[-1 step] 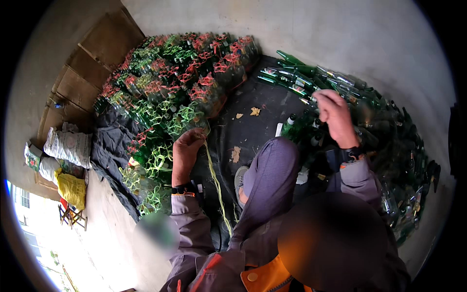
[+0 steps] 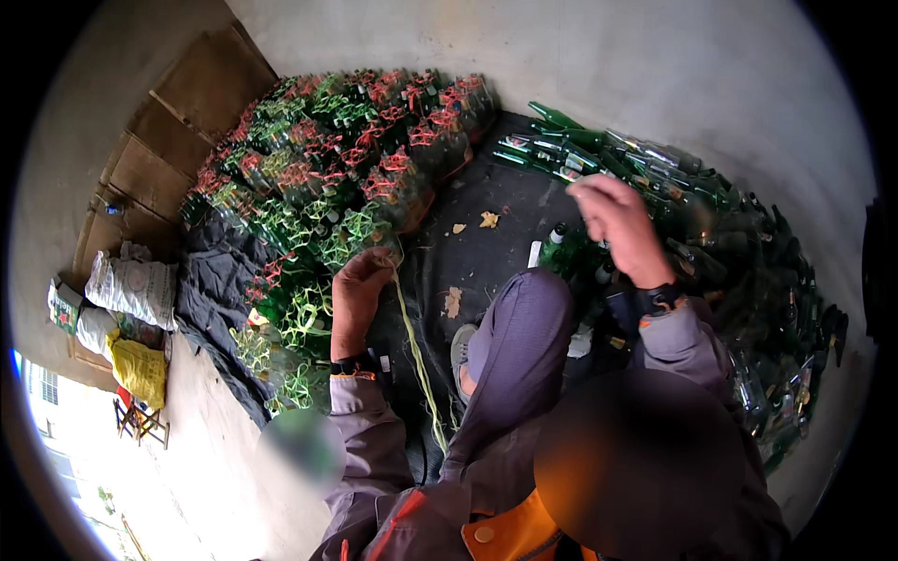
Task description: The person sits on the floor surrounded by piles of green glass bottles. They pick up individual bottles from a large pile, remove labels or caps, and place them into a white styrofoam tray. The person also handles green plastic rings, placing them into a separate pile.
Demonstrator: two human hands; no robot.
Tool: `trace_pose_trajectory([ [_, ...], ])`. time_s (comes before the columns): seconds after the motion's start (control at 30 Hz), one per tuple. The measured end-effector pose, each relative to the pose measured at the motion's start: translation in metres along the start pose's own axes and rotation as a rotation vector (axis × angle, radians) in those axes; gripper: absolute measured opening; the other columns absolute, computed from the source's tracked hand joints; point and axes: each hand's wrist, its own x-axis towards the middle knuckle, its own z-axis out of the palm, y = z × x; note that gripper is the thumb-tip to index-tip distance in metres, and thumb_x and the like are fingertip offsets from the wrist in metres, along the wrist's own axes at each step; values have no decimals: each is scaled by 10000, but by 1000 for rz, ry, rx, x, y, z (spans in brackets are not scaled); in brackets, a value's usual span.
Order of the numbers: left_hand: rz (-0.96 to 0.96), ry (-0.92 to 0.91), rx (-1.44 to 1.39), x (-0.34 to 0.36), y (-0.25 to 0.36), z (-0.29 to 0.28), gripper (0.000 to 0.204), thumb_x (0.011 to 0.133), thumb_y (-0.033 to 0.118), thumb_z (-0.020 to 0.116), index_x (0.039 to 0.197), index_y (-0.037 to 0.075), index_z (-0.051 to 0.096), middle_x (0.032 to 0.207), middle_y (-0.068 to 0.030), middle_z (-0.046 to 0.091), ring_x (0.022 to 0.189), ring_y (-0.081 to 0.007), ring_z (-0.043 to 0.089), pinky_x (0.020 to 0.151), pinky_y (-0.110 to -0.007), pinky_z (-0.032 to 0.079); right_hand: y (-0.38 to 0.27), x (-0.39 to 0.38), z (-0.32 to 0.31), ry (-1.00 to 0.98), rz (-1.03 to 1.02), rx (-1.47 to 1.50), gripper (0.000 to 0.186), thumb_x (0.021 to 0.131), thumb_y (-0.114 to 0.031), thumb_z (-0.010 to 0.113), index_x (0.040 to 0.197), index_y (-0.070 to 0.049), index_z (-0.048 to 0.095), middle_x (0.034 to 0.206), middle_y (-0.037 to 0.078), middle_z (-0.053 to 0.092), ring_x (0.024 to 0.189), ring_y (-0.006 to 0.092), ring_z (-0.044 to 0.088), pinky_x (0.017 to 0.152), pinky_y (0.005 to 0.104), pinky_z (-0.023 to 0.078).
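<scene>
My left hand [image 2: 360, 294] is closed in a pinch on pale yellow-green twine [image 2: 411, 337], whose strands hang down toward my lap. Just beyond that hand stand green and clear bottles bundled with green and red twine [image 2: 360, 224]. My right hand [image 2: 625, 232] is raised over the loose green bottles [image 2: 561, 154] on the right, its fingers curled together. Whatever lies between those fingertips, if anything, is too small to make out. An upright green bottle [image 2: 554, 241] stands beside my bent knee.
Loose bottles [image 2: 739, 234] pile along the right wall. Black sheeting [image 2: 477, 187] covers the floor, with torn cardboard scraps [image 2: 489, 220] on it. At left are cardboard sheets [image 2: 168, 140], a white sack [image 2: 131, 285], a yellow bag [image 2: 138, 369] and a small wooden stool [image 2: 143, 425].
My right hand has moved a little to the left, its fingers still curled. My left hand stays nearly in place, pinching the twine.
</scene>
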Motion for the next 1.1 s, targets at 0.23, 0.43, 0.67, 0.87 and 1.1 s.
trace_pose_trajectory([
  [0.23, 110, -95, -28, 16, 41, 45, 306, 917, -54, 681, 1219, -7, 677, 1038, -17, 722, 949, -90, 669, 859, -237, 525, 55, 7, 145, -641, 288, 56, 284, 976, -232, 697, 1164, -24, 656, 812, 16, 617, 573, 55, 503, 491, 231, 389],
  [0.43, 160, -51, -64, -11, 29, 62, 513, 959, -49, 630, 1444, -12, 468, 1195, -86, 668, 991, -126, 647, 850, -265, 528, 90, -10, 174, -597, 364, 357, 190, 1005, -221, 598, 941, -46, 637, 762, 6, 605, 519, 73, 476, 449, 243, 358],
  [0.67, -225, -164, -121, -72, 31, 77, 339, 1086, 264, 521, 1306, 13, 584, 785, 9, 593, 553, -53, 471, 501, -196, 374, 73, 11, 151, -425, 405, 358, 255, 1062, -307, 547, 1034, -67, 627, 877, 37, 701, 705, 93, 659, 558, 234, 523],
  [0.87, -340, -63, -141, -90, -14, 51, 282, 1085, 280, 529, 1133, 26, 641, 649, 73, 395, 499, -27, 328, 445, -208, 264, 88, 18, 138, -373, 402, 392, 267, 1057, -323, 548, 1019, -78, 648, 848, 10, 690, 701, 91, 655, 574, 229, 525],
  [1.1, -372, -124, -94, -115, -45, 23, 288, 1085, 275, 527, 1106, 14, 647, 620, 82, 377, 487, -29, 328, 437, -221, 266, 82, 52, 108, -217, 431, 565, 218, 1046, -288, 576, 1011, -85, 645, 865, 24, 704, 727, 132, 675, 626, 299, 553],
])
